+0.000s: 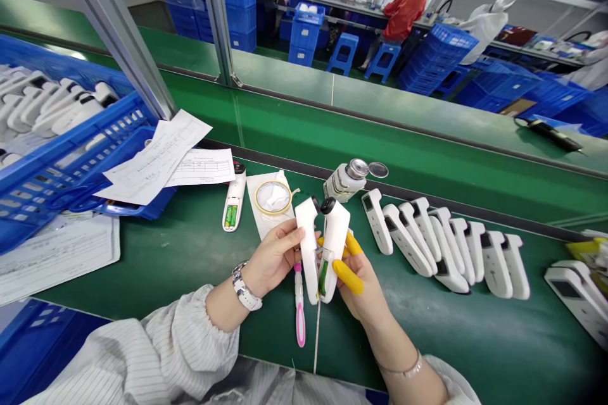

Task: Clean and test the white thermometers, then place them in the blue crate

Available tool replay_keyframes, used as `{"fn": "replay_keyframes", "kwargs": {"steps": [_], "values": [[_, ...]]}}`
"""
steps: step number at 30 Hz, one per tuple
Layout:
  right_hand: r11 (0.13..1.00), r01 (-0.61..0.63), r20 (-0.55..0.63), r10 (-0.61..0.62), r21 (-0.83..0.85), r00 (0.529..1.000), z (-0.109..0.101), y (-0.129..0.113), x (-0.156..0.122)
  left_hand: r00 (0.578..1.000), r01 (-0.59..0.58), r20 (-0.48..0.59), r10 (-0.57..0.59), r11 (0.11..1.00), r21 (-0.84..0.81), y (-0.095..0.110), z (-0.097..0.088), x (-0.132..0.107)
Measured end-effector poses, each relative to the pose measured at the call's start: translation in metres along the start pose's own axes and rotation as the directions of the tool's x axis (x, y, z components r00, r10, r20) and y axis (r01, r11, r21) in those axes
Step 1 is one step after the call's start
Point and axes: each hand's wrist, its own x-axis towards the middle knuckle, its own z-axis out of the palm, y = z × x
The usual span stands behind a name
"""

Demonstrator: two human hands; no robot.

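Note:
My left hand [273, 256] is closed around a white handheld thermometer [308, 247] held upright over the green table. My right hand [363, 278], with yellow finger cots on the thumb and a finger, grips a second white thermometer [334, 237] whose open battery bay shows green. The two devices stand side by side, almost touching. A pink toothbrush [299, 310] lies on the table under my hands. A row of several white thermometers [446, 247] lies face down to the right.
A blue crate [71, 158] of white devices stands at the left with paper sheets [161, 161] on it. A thermometer with green batteries [234, 202], a tape roll [273, 196] and a small bottle [346, 180] lie ahead. Other people sit at a far bench.

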Motion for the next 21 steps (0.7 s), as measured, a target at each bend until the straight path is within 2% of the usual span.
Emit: {"fn": "replay_keyframes", "kwargs": {"steps": [14,21], "values": [[0.997,0.037,0.013,-0.037,-0.07,0.999,-0.0037,0.0023,-0.0004,0.999,0.001,-0.036,0.0,0.999,0.033,-0.0014,0.0007,0.0003],[0.995,0.014,0.003,-0.014,-0.1,1.0,-0.0029,0.0009,-0.0011,0.997,0.005,-0.074,-0.002,0.999,0.05,0.0005,0.0034,-0.0015]]}}
